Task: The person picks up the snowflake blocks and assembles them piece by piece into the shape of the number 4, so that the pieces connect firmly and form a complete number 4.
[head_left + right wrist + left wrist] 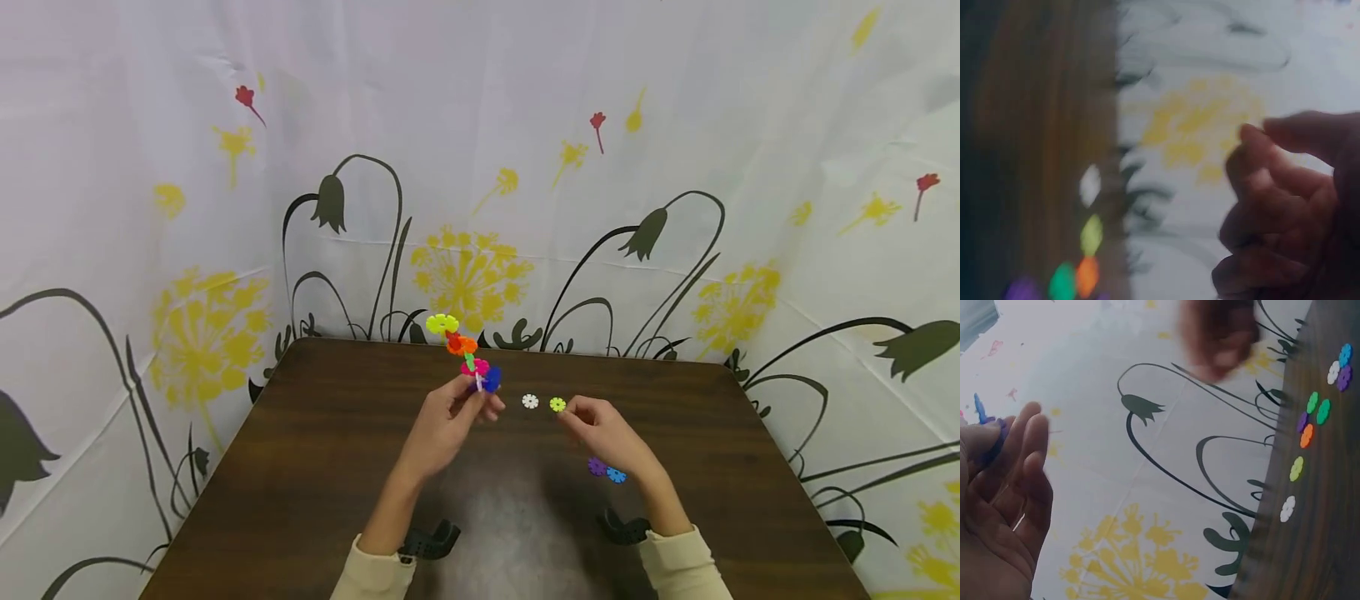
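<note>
A chain of interlocking plastic flower discs point(461, 343), in yellow, red, orange, green, pink and blue, rises from my left hand point(446, 425), which pinches its lower end above the table. The left wrist view shows a blue disc point(997, 437) between that thumb and fingers; the rest of the chain is mostly outside it. My right hand point(606, 432) hovers to the right of the chain, fingers curled, thumb and index tips together. No disc shows in that hand point(1279, 212). In the head view its fingertips overlap a loose yellow disc point(557, 404), which lies on the table below.
Loose discs lie on the dark wooden table point(322, 450): a white disc point(530, 401), a purple disc point(596, 467), a blue disc point(617, 475), plus an orange disc point(1306, 435) and green ones partly hidden by my right hand. A flower-printed curtain point(465, 125) hangs behind.
</note>
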{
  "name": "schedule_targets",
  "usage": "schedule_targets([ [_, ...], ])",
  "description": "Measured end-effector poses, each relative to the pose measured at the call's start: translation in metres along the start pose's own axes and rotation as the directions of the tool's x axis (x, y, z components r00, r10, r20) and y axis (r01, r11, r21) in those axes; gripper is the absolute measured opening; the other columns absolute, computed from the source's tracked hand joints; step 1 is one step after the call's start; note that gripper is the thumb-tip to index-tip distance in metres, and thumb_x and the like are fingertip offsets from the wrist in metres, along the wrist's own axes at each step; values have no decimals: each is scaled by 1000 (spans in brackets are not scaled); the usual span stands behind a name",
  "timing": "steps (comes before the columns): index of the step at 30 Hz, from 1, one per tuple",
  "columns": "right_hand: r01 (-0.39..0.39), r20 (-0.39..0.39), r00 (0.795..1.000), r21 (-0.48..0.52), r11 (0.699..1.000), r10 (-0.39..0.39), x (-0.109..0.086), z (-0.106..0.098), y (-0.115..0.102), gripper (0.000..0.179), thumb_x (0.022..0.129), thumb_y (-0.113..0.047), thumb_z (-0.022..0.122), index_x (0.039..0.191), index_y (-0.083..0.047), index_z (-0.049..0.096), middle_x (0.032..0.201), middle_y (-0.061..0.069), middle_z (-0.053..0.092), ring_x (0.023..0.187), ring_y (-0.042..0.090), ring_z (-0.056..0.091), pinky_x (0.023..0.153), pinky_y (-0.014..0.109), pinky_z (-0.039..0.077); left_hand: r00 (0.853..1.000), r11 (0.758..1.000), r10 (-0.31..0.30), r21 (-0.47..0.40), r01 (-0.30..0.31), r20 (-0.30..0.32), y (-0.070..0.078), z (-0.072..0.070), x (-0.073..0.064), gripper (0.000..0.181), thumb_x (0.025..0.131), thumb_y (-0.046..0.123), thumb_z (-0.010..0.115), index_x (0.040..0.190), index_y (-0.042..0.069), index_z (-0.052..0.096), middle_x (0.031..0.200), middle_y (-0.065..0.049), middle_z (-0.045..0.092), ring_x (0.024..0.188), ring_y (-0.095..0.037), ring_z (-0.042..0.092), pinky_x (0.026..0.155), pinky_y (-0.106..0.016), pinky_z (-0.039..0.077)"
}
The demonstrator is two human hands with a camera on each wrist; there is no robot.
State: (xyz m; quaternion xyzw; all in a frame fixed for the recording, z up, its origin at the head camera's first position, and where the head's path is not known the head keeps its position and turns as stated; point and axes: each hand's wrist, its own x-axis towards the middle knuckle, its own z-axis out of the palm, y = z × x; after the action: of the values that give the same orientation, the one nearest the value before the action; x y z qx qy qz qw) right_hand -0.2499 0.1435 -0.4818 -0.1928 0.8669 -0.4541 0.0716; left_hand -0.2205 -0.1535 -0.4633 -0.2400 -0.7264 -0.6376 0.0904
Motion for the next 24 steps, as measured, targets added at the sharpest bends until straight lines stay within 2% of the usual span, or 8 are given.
schedule_targets([
  [3, -93, 25, 995, -112, 989, 96, -11, -6, 28, 17, 109, -24, 64, 108, -7, 68, 79, 6, 66, 64, 12, 55, 60, 30, 47, 999, 999, 34, 23, -34, -10, 4, 1, 4, 16, 113, 14, 55, 122, 7, 67, 99, -9, 75, 79, -20, 70, 73, -28, 60],
  [5, -155, 20, 987, -200, 967, 162, -18, -6, 43, 15, 107, -22, 69, 114, -8, 69, 86, 5, 71, 70, 12, 60, 63, 32, 49, 999, 999, 45, 25, -45, -17, 7, 2, 5, 17, 114, 14, 53, 122, 7, 66, 97, -9, 73, 76, -19, 67, 70, -26, 57],
  [8, -252, -10, 966, -288, 924, 260, -27, -4, 59, 20, 102, -23, 75, 119, -14, 70, 94, 1, 74, 77, 15, 64, 66, 37, 50, 999, 998, 49, 25, -49, -21, 8, 4, 4, 16, 114, 13, 53, 122, 6, 65, 96, -9, 72, 76, -23, 66, 69, -25, 56],
  [10, -295, -35, 953, -330, 897, 301, -29, -3, 67, 24, 99, -25, 79, 120, -17, 70, 92, -1, 72, 78, 16, 64, 67, 39, 49, 998, 999, 49, 23, -49, -26, 9, 5, 3, 16, 114, 13, 53, 121, 6, 66, 95, -9, 72, 77, -27, 66, 69, -24, 56],
  [12, -322, -44, 944, -340, 883, 327, -30, -2, 72, 26, 97, -24, 80, 120, -19, 70, 90, -1, 69, 76, 17, 62, 66, 39, 48, 998, 999, 52, 16, -51, -32, 9, 5, 1, 17, 113, 12, 54, 121, 4, 66, 95, -11, 72, 77, -29, 66, 70, -24, 56],
  [15, -330, -47, 941, -338, 881, 335, -30, 0, 77, 24, 97, -22, 81, 118, -19, 70, 88, 0, 67, 74, 18, 60, 65, 38, 45, 997, 998, 59, 2, -59, -41, 9, 6, 1, 17, 113, 11, 55, 122, 3, 67, 94, -12, 72, 77, -24, 66, 70, -25, 57],
  [21, -306, -47, 951, -287, 908, 305, -28, 1, 86, 18, 96, -19, 82, 106, -16, 68, 80, 2, 61, 69, 19, 54, 63, 36, 41, 996, 996, 71, -49, -73, -55, 13, 9, 2, 18, 113, 10, 54, 123, 2, 67, 94, -15, 71, 76, -18, 65, 70, -23, 57],
  [24, -307, -31, 951, -229, 924, 308, -25, -1, 90, 22, 94, -18, 83, 101, -10, 63, 84, 5, 62, 73, 20, 55, 65, 35, 43, 995, 995, 73, -60, -77, -69, 15, 10, 2, 20, 114, 11, 53, 123, -1, 66, 92, -16, 71, 76, -18, 65, 69, -24, 57],
])
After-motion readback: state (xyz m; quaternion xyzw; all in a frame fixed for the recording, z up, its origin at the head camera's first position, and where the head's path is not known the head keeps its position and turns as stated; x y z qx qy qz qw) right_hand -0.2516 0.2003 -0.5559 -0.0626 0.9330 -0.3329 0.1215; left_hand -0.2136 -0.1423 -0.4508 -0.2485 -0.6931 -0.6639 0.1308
